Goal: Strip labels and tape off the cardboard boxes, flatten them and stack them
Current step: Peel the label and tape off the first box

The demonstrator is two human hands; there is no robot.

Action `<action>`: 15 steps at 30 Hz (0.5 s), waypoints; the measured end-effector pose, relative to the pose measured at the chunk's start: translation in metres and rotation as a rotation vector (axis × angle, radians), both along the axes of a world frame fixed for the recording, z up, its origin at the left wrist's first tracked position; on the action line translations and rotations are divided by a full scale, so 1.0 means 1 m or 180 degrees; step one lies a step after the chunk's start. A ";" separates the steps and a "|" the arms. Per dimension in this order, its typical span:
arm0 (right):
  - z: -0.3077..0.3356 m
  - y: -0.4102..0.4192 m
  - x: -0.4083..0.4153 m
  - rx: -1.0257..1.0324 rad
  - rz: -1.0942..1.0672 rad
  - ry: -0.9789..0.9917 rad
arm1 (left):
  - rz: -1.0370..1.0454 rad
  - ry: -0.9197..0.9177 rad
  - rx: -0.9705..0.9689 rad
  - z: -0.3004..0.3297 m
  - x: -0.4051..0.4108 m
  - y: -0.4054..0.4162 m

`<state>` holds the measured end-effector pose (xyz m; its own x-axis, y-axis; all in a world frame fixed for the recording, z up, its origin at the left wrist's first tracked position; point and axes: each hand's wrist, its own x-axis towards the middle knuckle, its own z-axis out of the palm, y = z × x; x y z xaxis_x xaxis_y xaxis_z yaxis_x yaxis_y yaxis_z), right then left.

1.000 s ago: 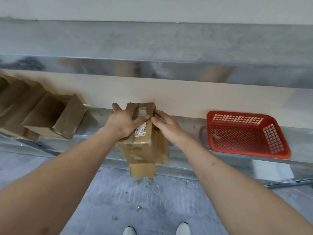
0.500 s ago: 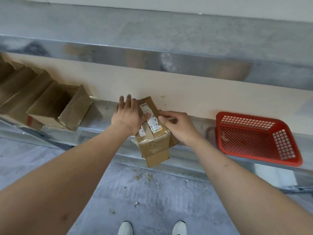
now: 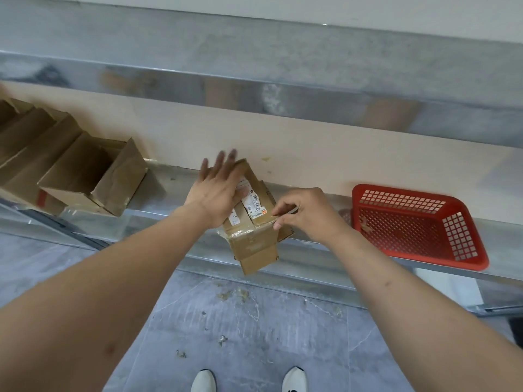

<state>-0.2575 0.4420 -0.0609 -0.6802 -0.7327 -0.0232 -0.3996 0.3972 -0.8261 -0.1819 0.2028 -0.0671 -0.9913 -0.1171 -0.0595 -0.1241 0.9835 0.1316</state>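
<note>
A small brown cardboard box [image 3: 254, 239] sits tilted on the front edge of a metal ledge [image 3: 169, 188], one flap hanging over the floor. White shipping labels [image 3: 253, 203] run across its top. My left hand [image 3: 218, 190] lies flat on the box's left top with the fingers straight and spread, slightly blurred. My right hand [image 3: 302, 213] pinches something thin and pale, a label or tape edge, at the box's right top corner.
Several open cardboard boxes [image 3: 73, 176] lean in a row on the ledge at the left. A red plastic mesh basket [image 3: 418, 222] sits on the ledge at the right. Below is a grey tiled floor with scraps [image 3: 235, 292] and my white shoes [image 3: 294, 377].
The box has turned so its labelled top faces me more. My left hand's fingers have straightened and spread over the top. My right hand shifted to the right corner and pinches there.
</note>
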 end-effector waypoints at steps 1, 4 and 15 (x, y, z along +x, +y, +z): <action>-0.001 0.001 0.001 -0.0034 -0.0100 -0.0079 | -0.0333 -0.0007 0.0087 -0.001 0.002 -0.002; -0.002 0.003 0.003 -0.0170 -0.0354 -0.0392 | -0.0618 -0.0320 0.0222 -0.003 0.010 -0.010; -0.006 -0.005 0.008 -0.0602 -0.0671 -0.2059 | -0.0374 -0.0504 0.0164 0.001 0.013 0.000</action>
